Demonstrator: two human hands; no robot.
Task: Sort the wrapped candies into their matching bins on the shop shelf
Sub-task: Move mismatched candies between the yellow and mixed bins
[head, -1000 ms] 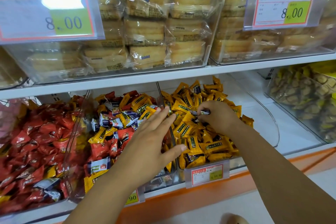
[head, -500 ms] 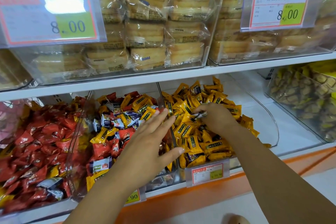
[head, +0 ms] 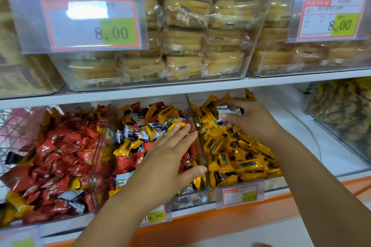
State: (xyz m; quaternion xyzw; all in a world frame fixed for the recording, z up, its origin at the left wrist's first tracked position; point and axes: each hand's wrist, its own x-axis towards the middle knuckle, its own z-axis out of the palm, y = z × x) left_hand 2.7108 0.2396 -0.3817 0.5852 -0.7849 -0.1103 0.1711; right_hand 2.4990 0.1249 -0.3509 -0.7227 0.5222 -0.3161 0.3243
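Sorting: our right hand [head: 249, 124] pinches white candies [head: 228, 111] above the yellow bin [head: 201, 146] | left hand [head: 168, 162] flat, released | next: find their bin.

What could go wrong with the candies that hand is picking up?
1. The right hand pinches white-and-blue candies above the yellow bin; one might slip and land among the yellow ones.
2. The left hand lies spread over the mixed middle bin, thumb across the clear divider; a nudge could push candies over it.
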